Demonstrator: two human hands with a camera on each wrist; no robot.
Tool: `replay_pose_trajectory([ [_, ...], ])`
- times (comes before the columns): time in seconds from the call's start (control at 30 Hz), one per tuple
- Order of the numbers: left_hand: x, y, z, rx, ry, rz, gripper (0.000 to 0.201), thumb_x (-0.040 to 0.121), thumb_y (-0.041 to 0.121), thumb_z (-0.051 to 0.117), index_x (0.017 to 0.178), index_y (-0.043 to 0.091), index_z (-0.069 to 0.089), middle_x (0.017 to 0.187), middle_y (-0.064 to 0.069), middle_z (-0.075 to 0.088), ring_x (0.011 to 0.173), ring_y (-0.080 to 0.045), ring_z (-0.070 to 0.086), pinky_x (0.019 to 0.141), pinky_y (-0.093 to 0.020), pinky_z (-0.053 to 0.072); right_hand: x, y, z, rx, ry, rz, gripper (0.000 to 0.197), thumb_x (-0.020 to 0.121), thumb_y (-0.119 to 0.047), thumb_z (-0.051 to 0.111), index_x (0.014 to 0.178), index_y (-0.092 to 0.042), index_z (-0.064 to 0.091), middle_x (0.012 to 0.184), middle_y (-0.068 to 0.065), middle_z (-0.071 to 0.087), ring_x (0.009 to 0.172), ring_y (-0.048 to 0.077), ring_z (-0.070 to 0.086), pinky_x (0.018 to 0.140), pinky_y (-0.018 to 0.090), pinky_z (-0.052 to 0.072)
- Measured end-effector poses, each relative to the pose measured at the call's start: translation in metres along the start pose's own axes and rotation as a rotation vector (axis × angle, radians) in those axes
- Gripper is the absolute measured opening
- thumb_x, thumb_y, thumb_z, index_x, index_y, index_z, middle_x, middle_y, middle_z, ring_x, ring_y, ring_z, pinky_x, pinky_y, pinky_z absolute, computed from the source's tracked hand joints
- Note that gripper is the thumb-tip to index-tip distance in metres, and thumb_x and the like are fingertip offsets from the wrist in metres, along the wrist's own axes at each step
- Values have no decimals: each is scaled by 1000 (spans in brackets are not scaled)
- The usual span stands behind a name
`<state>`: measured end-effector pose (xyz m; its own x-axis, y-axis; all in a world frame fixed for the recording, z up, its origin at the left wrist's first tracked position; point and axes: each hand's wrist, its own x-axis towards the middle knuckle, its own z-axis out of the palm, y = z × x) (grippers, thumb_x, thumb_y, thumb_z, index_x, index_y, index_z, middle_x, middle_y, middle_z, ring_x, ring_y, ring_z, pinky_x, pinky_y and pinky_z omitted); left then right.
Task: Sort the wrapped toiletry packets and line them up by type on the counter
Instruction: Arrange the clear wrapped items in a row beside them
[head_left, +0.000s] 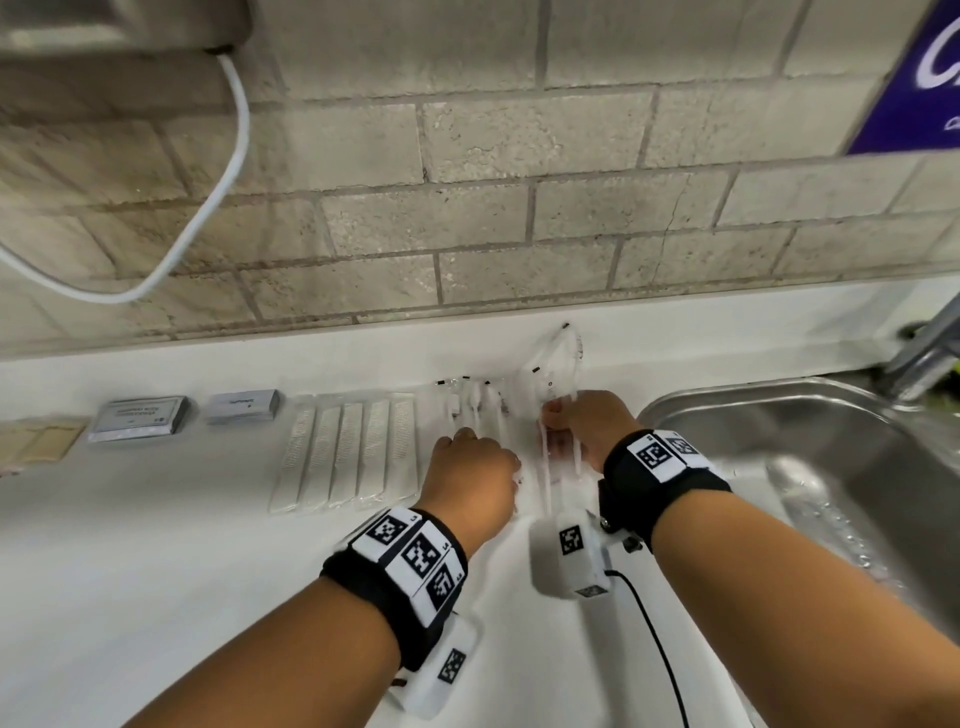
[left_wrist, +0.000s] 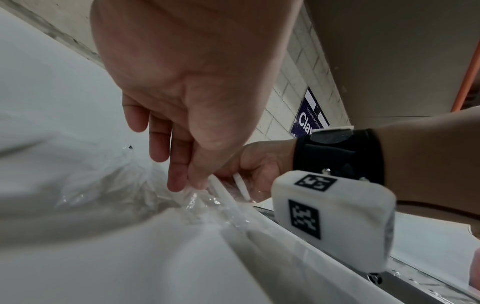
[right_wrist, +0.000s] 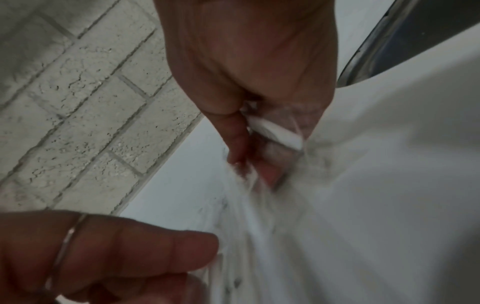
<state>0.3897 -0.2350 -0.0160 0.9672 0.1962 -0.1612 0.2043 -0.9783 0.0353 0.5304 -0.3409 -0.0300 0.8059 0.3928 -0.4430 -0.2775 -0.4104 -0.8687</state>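
Clear-wrapped toothbrush packets (head_left: 475, 402) lie side by side on the white counter (head_left: 208, 545), with more heaped behind them (head_left: 558, 358). My left hand (head_left: 467, 447) reaches down at the row's near end, thumb and forefinger pinching the clear wrap of one packet (left_wrist: 207, 197). My right hand (head_left: 574, 421) is curled around other toothbrush packets (head_left: 545, 467); a white handle (right_wrist: 275, 133) shows inside its grip. To the left, several wrapped white combs (head_left: 353, 452) lie in a neat row. Two grey boxed items (head_left: 137, 418) (head_left: 241, 405) sit further left.
A steel sink (head_left: 727, 395) with a faucet (head_left: 930, 343) lies right beside my right hand. The brick wall (head_left: 467, 208) backs the counter, with a white cable (head_left: 228, 156) hanging at left and a purple sign (head_left: 924, 78) at top right. Tan flat items (head_left: 41, 441) sit at the far left edge.
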Motion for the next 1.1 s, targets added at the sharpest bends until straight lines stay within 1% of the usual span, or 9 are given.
replay_pose_trajectory([
  [0.1,-1,-3,0,-37,25,-4,34,94,28,47,125,30,61,122,1,58,115,-27,47,94,-35,35,3,-5,4,-225,76,-16,11,83,-19,68,79,-14,59,82,8,65,66,20,63,55,28,54],
  [0.2,-1,-3,0,-50,49,-5,33,93,29,50,124,30,62,125,3,56,116,-27,46,96,-36,35,3,-4,1,-313,143,-39,22,83,-27,69,91,-12,54,83,10,64,61,20,61,47,22,45],
  [0.37,-1,-3,0,-56,53,-14,34,94,32,47,124,27,61,127,3,56,119,-26,45,97,-37,32,-3,-1,-11,-270,83,-42,27,89,-33,64,78,-10,55,71,10,63,61,26,60,62,37,52],
  [0.5,-1,-2,-1,-42,41,-28,33,92,30,48,121,25,63,125,2,56,118,-26,46,97,-37,34,-11,0,-18,-114,24,22,24,86,-27,71,92,-7,58,72,14,69,60,25,61,63,37,52],
  [0.63,0,-1,-2,-56,32,-33,32,93,29,49,121,24,63,125,2,56,118,-26,45,97,-37,34,-19,-6,-16,-744,73,-26,59,93,-54,44,58,-7,55,62,13,69,53,25,62,74,34,53],
  [0.77,-2,-4,1,-89,44,-18,34,93,31,49,124,27,62,126,3,56,118,-25,46,97,-36,35,-27,-8,-17,-945,45,-128,32,94,-33,50,108,-9,64,106,10,69,97,27,66,91,38,52],
  [0.83,-4,-5,2,-99,49,-15,35,92,32,50,125,28,61,126,4,55,118,-25,46,96,-36,35,-32,-4,-15,-939,-4,-148,48,87,-27,63,133,-19,52,124,3,63,110,23,62,97,37,50],
  [0.9,-5,-5,3,-106,52,-15,35,92,31,49,125,28,61,127,4,55,118,-25,46,97,-36,35,-33,-1,-13,-992,-17,-167,63,85,-26,67,142,-25,42,133,-1,58,117,20,59,101,35,46],
  [1.1,-6,-4,1,-173,15,-26,41,94,34,49,134,26,53,141,4,47,127,-24,43,102,-38,34,-36,-5,-17,-1041,44,-247,59,88,-38,62,143,-31,41,144,5,41,128,22,47,105,32,38],
])
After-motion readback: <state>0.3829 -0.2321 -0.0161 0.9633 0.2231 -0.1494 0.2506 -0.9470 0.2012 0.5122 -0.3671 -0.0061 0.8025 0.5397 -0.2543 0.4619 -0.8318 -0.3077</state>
